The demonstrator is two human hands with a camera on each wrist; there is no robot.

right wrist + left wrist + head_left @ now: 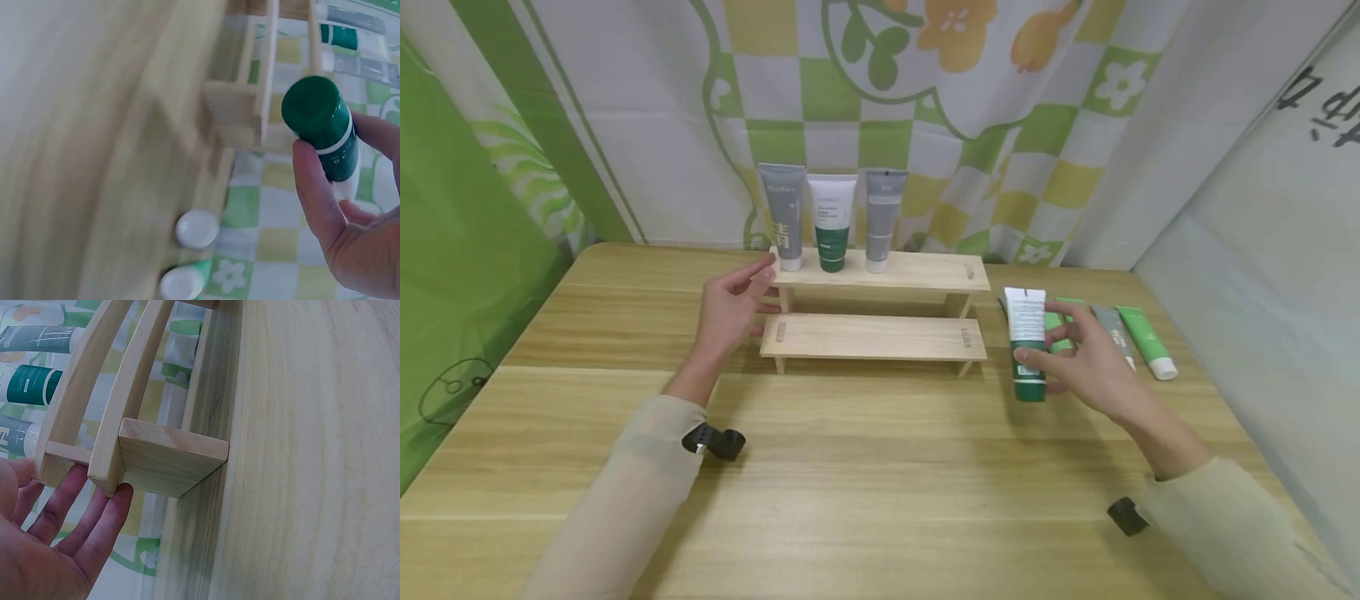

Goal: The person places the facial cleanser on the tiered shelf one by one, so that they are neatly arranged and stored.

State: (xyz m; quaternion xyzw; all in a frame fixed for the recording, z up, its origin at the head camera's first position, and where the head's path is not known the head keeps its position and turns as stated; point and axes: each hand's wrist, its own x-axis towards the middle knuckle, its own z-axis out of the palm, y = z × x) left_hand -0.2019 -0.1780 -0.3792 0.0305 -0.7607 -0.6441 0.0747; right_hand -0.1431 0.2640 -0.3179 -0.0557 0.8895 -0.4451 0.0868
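Table (pixel 865 483): the wooden table is carrying the rack (pixel 872 329) and the loose tubes, with the checked curtain (pixel 880 108) hanging behind it

Rack: the two-tier wooden rack is standing near the table's back edge, its lower board (pixel 910 340) sitting in front of and below its upper board (pixel 932 271)

Upper board: a left grey tube (pixel 784 212), a white-and-green tube (pixel 832 208) and a right grey tube (pixel 883 217) are standing upright, cap down, side by side and apart, toward the board's left end; these three are counting, in judgement, as the done portion

Beside the rack: an outer green tube (pixel 1145 335), a lying grey tube (pixel 1111 324) and a partly hidden green tube (pixel 1054 327) are lying on the table to the rack's right; these are appearing as the portion left, and the full number is not showing

Left hand (pixel 730 304): its fingers are spreading, nearly straight, and are touching the rack's left end, seemingly steadying it rather than gripping

Right hand (pixel 1086 358): its thumb and fingers are curling firmly round the held tube (pixel 1028 333)

Held tube: this white-and-green item is hanging above the table, cap down, between the rack and the lying tubes; its placing is pending, so work is appearing partway
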